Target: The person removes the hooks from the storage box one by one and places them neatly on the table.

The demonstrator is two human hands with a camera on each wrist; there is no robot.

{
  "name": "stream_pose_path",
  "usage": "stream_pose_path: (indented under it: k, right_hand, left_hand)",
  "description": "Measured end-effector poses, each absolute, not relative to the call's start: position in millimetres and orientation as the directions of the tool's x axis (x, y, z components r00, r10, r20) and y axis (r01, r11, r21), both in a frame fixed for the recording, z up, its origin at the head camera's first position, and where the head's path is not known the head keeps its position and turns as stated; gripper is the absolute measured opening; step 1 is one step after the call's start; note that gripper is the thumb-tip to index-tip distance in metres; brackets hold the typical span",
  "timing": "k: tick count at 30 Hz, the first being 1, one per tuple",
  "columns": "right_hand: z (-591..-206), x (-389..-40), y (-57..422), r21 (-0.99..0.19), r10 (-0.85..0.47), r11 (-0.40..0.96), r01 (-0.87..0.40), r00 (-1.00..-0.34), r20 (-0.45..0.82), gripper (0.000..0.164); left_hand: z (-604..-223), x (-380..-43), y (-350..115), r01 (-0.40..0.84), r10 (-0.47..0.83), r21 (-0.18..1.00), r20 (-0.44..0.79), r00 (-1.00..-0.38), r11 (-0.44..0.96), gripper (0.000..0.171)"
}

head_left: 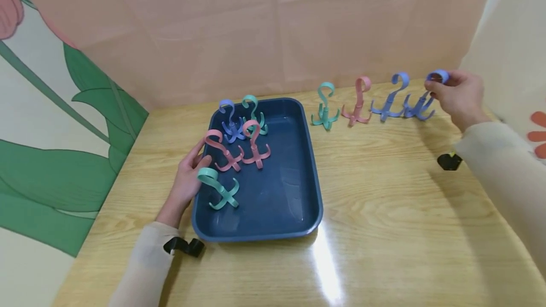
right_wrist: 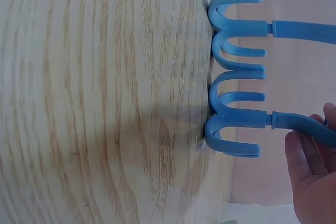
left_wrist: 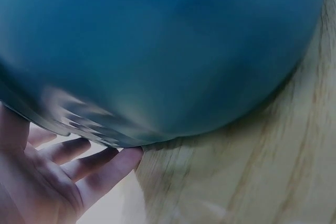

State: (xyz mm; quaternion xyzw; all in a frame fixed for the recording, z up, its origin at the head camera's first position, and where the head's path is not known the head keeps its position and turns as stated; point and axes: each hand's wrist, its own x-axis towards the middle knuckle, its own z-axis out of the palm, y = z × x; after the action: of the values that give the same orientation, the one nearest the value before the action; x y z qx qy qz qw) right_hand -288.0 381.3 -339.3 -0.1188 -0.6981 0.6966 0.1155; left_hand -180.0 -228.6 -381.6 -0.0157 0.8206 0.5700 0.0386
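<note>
Pinching the curled top of a periwinkle plastic hook with upturned prongs (right_wrist: pixel 241 118) between thumb and fingers of the right hand (head_left: pixel 462 94), close to the far right corner of the pale wood-grain worktop (head_left: pixel 384 193). Prongs downward, right beside those of a matching periwinkle hook (head_left: pixel 389 103) to the left; cannot tell for certain whether touching. Further left along the far edge, in the same row: first a pink plastic hook (head_left: pixel 358 104), then a mint-green plastic hook (head_left: pixel 325 110), both upright on spread prongs.

Gripping the left wall of a dark blue rectangular plastic tray (head_left: pixel 277 188) with the left hand (head_left: pixel 187 174), thumb at the rim, fingers reaching against the outer side. Resting on the worktop left of the middle, with the far end near the far edge. Inside, gathered toward the left wall: at the far end, a third periwinkle hook (head_left: pixel 231 124) beside a second green hook (head_left: pixel 257 103); nearer, two pink hooks side by side, the left pink hook (head_left: pixel 228 154) and the right pink hook (head_left: pixel 255 149); nearest, a third green hook (head_left: pixel 222 191), tilted leftward.

Rising behind the far edge, a salmon-pink cloth (head_left: pixel 277 27); beyond the left edge, a panel painted with green leaves (head_left: pixel 85 165).
</note>
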Motion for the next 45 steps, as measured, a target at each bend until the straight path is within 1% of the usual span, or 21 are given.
stream_pose_path:
  k: [5,13,15,18,21,27,31,35,41,45]
  right_hand:
    - [-340.0,-286.5,386.3,-1.0,0.31,0.003,0.017,-0.951,-0.016,0.019]
    - [-339.4,-284.7,392.2,-0.995,0.286,0.084,0.046,-0.958,-0.02,0.017]
    - [-338.8,-284.0,392.2,-0.99,0.289,0.128,0.057,-0.957,-0.018,0.023]
    - [-336.3,-279.9,392.3,-0.977,0.298,0.202,0.073,-0.954,-0.01,0.037]
    - [-332.4,-275.4,390.5,-0.969,0.308,0.239,0.063,-0.951,0.014,0.051]
    - [-317.0,-265.1,377.8,-0.962,0.333,0.272,0.013,-0.939,0.081,0.063]
    - [-305.3,-255.0,361.4,-0.949,0.317,0.315,-0.026,-0.939,0.131,0.069]
    - [-294.2,-245.8,336.7,-0.935,0.28,0.335,-0.117,-0.935,0.218,0.069]
    - [-281.6,-230.1,296.0,-0.922,0.183,0.325,-0.211,-0.942,0.281,0.066]
    - [-279.5,-223.4,273.2,-0.899,0.123,0.32,-0.298,-0.928,0.351,0.061]
  left_hand:
    - [-381.6,-179.8,-227.6,-0.064,0.024,0.934,-0.078,-0.997,0.352,0.054]
    - [-380.7,-181.0,-227.0,-0.078,0.011,0.929,-0.087,-0.996,0.362,0.054]
    - [-380.9,-181.0,-227.4,-0.083,0.009,0.93,-0.093,-0.996,0.358,0.054]
    - [-380.3,-180.4,-227.4,-0.092,0.009,0.932,-0.102,-0.995,0.35,0.055]
    - [-379.8,-180.2,-227.6,-0.097,0.009,0.933,-0.106,-0.994,0.347,0.054]
    - [-379.3,-180.9,-228.0,-0.092,0.009,0.931,-0.102,-0.995,0.354,0.054]
    - [-379.9,-181.0,-228.3,-0.096,0.009,0.93,-0.106,-0.994,0.354,0.054]
    - [-380.3,-181.2,-228.6,-0.097,0.008,0.931,-0.107,-0.994,0.352,0.054]
    - [-380.5,-181.5,-228.0,-0.093,0.016,0.932,-0.105,-0.994,0.349,0.055]
    - [-380.0,-181.1,-228.0,-0.085,0.024,0.938,-0.099,-0.995,0.337,0.055]
